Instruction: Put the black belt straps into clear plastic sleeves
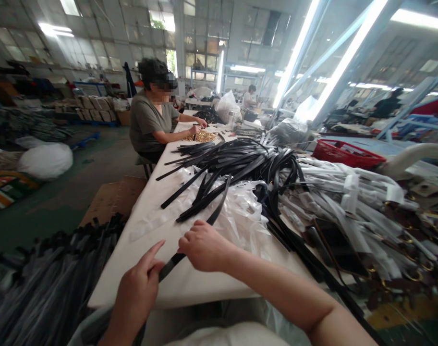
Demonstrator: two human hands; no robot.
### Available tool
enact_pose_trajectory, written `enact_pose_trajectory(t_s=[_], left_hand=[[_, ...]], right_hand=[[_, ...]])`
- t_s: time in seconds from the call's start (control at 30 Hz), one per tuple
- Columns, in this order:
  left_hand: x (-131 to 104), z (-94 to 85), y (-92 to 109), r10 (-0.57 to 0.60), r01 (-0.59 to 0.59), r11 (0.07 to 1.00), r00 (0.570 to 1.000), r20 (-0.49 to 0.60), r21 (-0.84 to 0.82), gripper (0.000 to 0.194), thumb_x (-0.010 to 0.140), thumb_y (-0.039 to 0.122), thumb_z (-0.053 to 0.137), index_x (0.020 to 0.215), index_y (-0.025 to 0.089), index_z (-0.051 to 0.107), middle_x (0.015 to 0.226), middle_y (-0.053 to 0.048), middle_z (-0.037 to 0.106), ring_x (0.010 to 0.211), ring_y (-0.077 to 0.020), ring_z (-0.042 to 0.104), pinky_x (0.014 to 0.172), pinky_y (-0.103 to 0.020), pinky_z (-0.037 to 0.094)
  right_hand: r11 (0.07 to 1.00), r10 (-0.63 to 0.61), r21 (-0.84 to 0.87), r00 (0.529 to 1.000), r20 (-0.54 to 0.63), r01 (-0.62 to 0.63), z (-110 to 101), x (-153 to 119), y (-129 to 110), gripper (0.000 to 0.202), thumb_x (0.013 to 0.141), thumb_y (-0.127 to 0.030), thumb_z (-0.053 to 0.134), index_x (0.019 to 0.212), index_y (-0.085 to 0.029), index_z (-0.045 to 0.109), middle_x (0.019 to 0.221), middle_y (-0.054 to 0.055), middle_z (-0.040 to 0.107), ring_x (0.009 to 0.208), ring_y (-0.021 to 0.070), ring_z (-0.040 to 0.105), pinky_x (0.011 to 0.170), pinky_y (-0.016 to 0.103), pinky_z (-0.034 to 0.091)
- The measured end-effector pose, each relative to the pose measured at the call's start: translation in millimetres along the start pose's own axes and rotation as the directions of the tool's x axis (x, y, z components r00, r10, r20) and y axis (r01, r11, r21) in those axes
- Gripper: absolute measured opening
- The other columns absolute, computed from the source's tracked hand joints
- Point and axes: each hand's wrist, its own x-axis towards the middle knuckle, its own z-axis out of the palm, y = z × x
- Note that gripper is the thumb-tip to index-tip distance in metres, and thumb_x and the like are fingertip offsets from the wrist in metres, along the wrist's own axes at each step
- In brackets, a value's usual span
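A long flat black strap [220, 204] runs slantwise over the near end of the white table [123, 262]. My right hand [203, 246] is closed around its middle, and the far end sticks up past the knuckles. Lower down the strap, my left hand [139, 286] grips it between thumb and curled fingers, with the index finger stretched forward. Part of the strap below that hand is hidden. Beyond my hands, a tangled heap of black straps [237, 156] lies partly over clear plastic bags [246, 211].
Wrapped straps with brass-coloured rings [352, 192] and a dark phone-like slab [339, 245] lie at right, near a red basket [348, 154]. A co-worker [152, 115] sits along the left edge, hands at a pile of gold-coloured pieces [202, 136]. Bundled straps [56, 278] stand at lower left.
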Motion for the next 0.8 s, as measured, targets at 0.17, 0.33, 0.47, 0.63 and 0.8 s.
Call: enact_pose_trajectory(t_s=[0.17,0.33,0.47,0.63,0.8], left_hand=[[-2,-2.4,0,-0.022,0.026,0.996,0.999,0.04,-0.08,0.049,0.085,0.039,0.047,0.128,0.017,0.055,0.083,-0.002,0.075,0.08,-0.0194,0.069,0.071,-0.024,0.05],[-4,-2.8,15,0.008,0.017,0.981,0.991,0.131,-0.193,0.05,0.087,0.038,0.046,0.131,0.014,0.051,0.072,0.001,0.07,0.069,-0.0163,0.063,0.071,-0.024,0.048],[-3,-1.5,26,-0.033,0.097,0.936,0.982,0.188,-0.339,0.053,0.084,0.037,0.05,0.132,0.013,0.049,0.067,0.002,0.066,0.065,-0.0165,0.061,0.066,-0.025,0.047],[-2,-0.1,30,-0.055,0.174,0.88,0.962,0.268,-0.442,0.054,0.083,0.034,0.053,0.132,0.012,0.049,0.068,0.001,0.066,0.067,-0.0164,0.062,0.066,-0.025,0.046],[0,4.9,36,-0.078,0.183,0.865,0.969,0.234,-0.467,0.053,0.078,0.026,0.054,0.129,0.013,0.053,0.064,0.003,0.065,0.063,-0.0152,0.06,0.062,-0.023,0.044]], right_hand=[[0.997,0.049,0.055,0.998,-0.041,-0.047,-12,-2,1,0.026,0.096,-0.031,0.045,0.079,-0.015,0.058,0.074,0.004,0.065,0.07,0.016,0.058,0.074,0.033,0.031],[0.99,-0.009,0.138,0.999,-0.05,0.016,-24,-6,15,0.026,0.095,-0.03,0.047,0.076,-0.016,0.057,0.072,0.004,0.064,0.068,0.0152,0.057,0.074,0.031,0.032],[0.979,-0.03,0.198,0.998,-0.047,0.039,-39,-9,21,0.024,0.094,-0.026,0.047,0.074,-0.016,0.057,0.071,0.004,0.063,0.068,0.015,0.055,0.075,0.03,0.033],[0.977,-0.034,0.21,0.999,-0.008,0.035,-47,-9,25,0.027,0.096,-0.026,0.045,0.075,-0.015,0.058,0.07,0.004,0.062,0.067,0.0152,0.055,0.074,0.029,0.033],[0.979,-0.051,0.199,0.998,0.031,0.043,-41,-6,19,0.028,0.095,-0.027,0.047,0.072,-0.015,0.057,0.068,0.004,0.061,0.065,0.0148,0.053,0.072,0.029,0.032]])
